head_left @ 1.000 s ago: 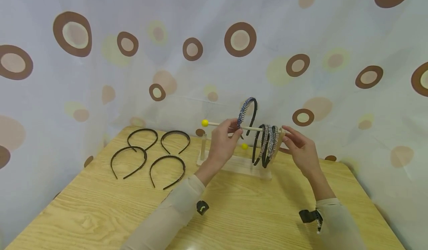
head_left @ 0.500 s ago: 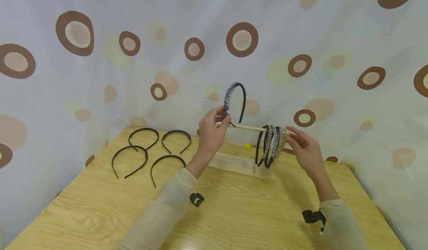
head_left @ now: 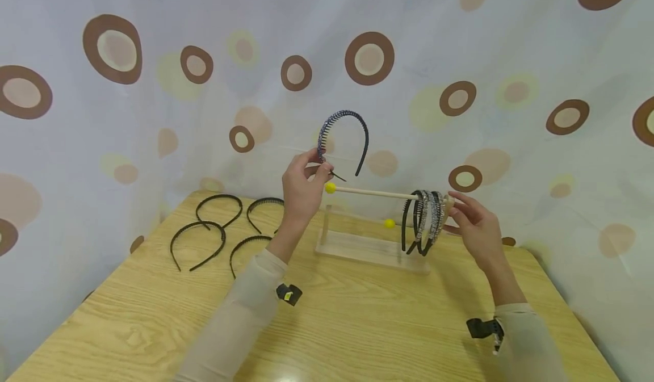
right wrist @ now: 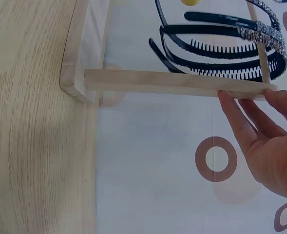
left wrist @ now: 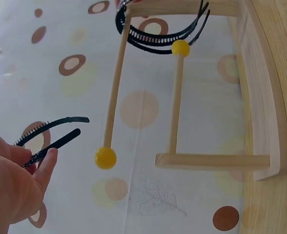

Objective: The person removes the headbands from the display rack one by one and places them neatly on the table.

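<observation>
My left hand [head_left: 302, 192] pinches one headband [head_left: 367, 138] near an end, its arch standing up. Blue glitter covers part of this toothed black band. It is held up left of the yellow ball [head_left: 330, 188] that tips the upper rod [head_left: 375, 193] of a wooden headband stand [head_left: 368, 250]. In the left wrist view, a gap separates the held headband's ends [left wrist: 77, 120] from that ball. Several glittery headbands [head_left: 434, 217] hang bunched at the rod's right end. Beside them my right hand [head_left: 477, 229] grips the top of the stand's upright [right wrist: 182, 83] between thumb and fingers.
Several black headbands [head_left: 198, 247] lie on the wooden table [head_left: 357, 325] to the left, one partly behind my left forearm. A lower rod ends in another yellow ball [head_left: 390, 223]. Behind the table hangs a spotted sheet [head_left: 327, 19].
The left hand has drawn the blue-glitter headband leftward and up along the rod, past its yellow ball end. The stand has shifted slightly right, with the right hand still on its upright.
</observation>
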### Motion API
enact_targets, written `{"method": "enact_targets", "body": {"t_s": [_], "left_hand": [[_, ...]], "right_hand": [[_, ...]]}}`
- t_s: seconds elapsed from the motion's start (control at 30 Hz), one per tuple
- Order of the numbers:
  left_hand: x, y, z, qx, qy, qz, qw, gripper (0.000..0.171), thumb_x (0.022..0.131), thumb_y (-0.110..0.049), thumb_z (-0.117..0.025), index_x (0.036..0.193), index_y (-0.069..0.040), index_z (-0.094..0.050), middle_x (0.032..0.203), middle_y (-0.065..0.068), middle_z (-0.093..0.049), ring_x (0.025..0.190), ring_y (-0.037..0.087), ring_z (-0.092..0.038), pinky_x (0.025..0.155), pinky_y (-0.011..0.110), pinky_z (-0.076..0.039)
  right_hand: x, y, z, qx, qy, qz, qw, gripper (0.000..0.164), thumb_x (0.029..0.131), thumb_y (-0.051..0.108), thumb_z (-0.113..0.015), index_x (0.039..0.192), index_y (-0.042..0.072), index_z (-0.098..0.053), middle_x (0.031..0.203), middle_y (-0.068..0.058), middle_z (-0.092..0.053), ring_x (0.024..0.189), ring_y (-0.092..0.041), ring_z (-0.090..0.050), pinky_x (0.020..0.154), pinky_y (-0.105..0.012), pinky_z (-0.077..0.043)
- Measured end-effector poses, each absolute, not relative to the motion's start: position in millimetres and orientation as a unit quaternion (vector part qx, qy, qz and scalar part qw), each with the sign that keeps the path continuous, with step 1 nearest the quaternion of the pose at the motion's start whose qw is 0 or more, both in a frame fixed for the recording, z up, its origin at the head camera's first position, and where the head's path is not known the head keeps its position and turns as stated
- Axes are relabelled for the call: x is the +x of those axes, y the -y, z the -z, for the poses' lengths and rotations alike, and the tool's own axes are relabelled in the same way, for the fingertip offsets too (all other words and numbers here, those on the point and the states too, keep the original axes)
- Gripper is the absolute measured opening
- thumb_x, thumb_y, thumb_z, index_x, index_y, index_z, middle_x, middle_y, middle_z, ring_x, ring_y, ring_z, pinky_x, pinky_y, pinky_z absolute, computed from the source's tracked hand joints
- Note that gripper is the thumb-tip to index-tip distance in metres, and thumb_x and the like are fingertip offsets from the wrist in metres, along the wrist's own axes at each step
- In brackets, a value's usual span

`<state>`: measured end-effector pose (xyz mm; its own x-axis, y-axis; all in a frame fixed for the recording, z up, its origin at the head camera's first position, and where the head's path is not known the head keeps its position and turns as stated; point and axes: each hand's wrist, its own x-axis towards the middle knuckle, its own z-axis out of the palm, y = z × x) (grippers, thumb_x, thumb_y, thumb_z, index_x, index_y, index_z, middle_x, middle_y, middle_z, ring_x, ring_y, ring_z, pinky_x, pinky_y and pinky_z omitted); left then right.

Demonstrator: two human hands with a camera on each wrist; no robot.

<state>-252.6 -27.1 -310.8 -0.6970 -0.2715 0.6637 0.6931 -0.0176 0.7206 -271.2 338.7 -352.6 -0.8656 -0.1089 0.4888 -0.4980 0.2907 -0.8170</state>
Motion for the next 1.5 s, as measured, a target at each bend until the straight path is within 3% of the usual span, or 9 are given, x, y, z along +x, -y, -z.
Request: {"method": "enact_targets", "body": {"t_s": [0.17,0.33,0.43,0.67,0.97,1.23,1.5], "left_hand": [[-253,48,311,-0.162,0.606,0.697,0.347,0.036,0.098,0.005,-0.064,0.134,0.007,-0.06,0.11,0.019,-0.058,0.096,0.033,-0.071,0.08,0.033,-0.059],[-254,69,311,-0.139,0.598,0.714,0.336,0.053,0.099,0.004,-0.064,0.149,-0.008,-0.052,0.11,0.019,-0.059,0.091,0.031,-0.072,0.079,0.036,-0.059],[-255,80,313,-0.124,0.595,0.72,0.335,0.057,0.098,0.003,-0.065,0.15,-0.014,-0.052,0.108,0.019,-0.059,0.089,0.032,-0.072,0.078,0.036,-0.06],[-262,101,326,-0.075,0.636,0.709,0.296,0.054,0.098,0.004,-0.063,0.148,-0.013,-0.055,0.108,0.018,-0.058,0.091,0.035,-0.071,0.076,0.033,-0.06],[-280,110,363,-0.065,0.759,0.626,0.165,0.053,0.1,0.004,-0.061,0.15,-0.011,-0.053,0.112,0.021,-0.062,0.093,0.035,-0.071,0.074,0.033,-0.06],[-295,99,391,-0.078,0.838,0.528,0.117,0.054,0.098,0.009,-0.058,0.149,-0.004,-0.051,0.103,0.021,-0.065,0.08,0.028,-0.072,0.069,0.035,-0.061],[-297,95,417,-0.044,0.848,0.524,0.061,0.055,0.096,0.011,-0.058,0.149,0.005,-0.046,0.088,0.016,-0.061,0.079,0.03,-0.072,0.068,0.032,-0.06]], "right_hand": [[-271,-347,353,0.17,0.791,-0.559,0.181,0.041,0.105,0.007,-0.056,0.146,0.013,-0.058,0.114,-0.001,-0.065,0.1,-0.009,-0.065,0.074,-0.03,-0.058],[-268,-359,352,0.143,0.808,-0.541,0.183,0.043,0.106,0.006,-0.053,0.148,0.016,-0.055,0.118,-0.002,-0.063,0.1,-0.007,-0.064,0.075,-0.028,-0.058],[-265,-363,351,0.132,0.824,-0.516,0.193,0.043,0.107,0.008,-0.052,0.149,0.016,-0.053,0.119,-0.002,-0.062,0.1,-0.006,-0.063,0.075,-0.026,-0.058],[-265,-367,348,0.115,0.826,-0.513,0.204,0.042,0.107,0.009,-0.052,0.149,0.01,-0.053,0.115,0.001,-0.064,0.098,-0.006,-0.063,0.075,-0.026,-0.059],[-264,-372,349,0.11,0.824,-0.522,0.191,0.042,0.108,0.009,-0.05,0.149,0.012,-0.052,0.117,0.004,-0.063,0.1,-0.008,-0.061,0.075,-0.026,-0.058],[-267,-379,341,0.114,0.829,-0.515,0.187,0.042,0.108,0.011,-0.048,0.15,0.015,-0.051,0.119,0.004,-0.061,0.1,-0.008,-0.06,0.076,-0.026,-0.058],[-265,-380,341,0.123,0.819,-0.532,0.173,0.043,0.107,0.005,-0.049,0.15,0.009,-0.05,0.116,0.002,-0.063,0.099,-0.011,-0.061,0.076,-0.03,-0.059]]}}
